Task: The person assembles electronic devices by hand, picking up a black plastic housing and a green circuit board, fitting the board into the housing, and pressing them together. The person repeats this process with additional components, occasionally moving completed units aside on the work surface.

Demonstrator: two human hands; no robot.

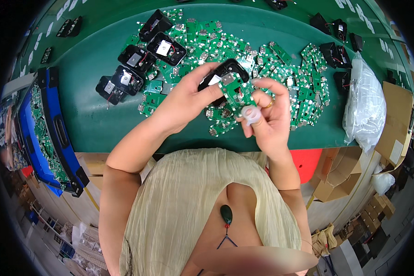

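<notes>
My left hand [186, 99] is closed round a black plastic housing [233, 67], its thumb lying along the near side. A green circuit board [238, 95] stands tilted in front of the housing and hides part of it. My right hand [272, 120] grips the board's right side between curled fingers and thumb. A whitish translucent cover [250, 115] sits on that thumb, and a ring shows on one finger. Whether the board touches the housing, I cannot tell. Loose green boards [225, 43] lie spread under and beyond both hands.
Several black housings [166, 48] are grouped at the left, with more housings [335, 55] at the far right. A blue crate [55, 131] of boards stands left of the green table [89, 126]. Clear plastic bag [365, 103] and cardboard box [393, 122] flank the right edge.
</notes>
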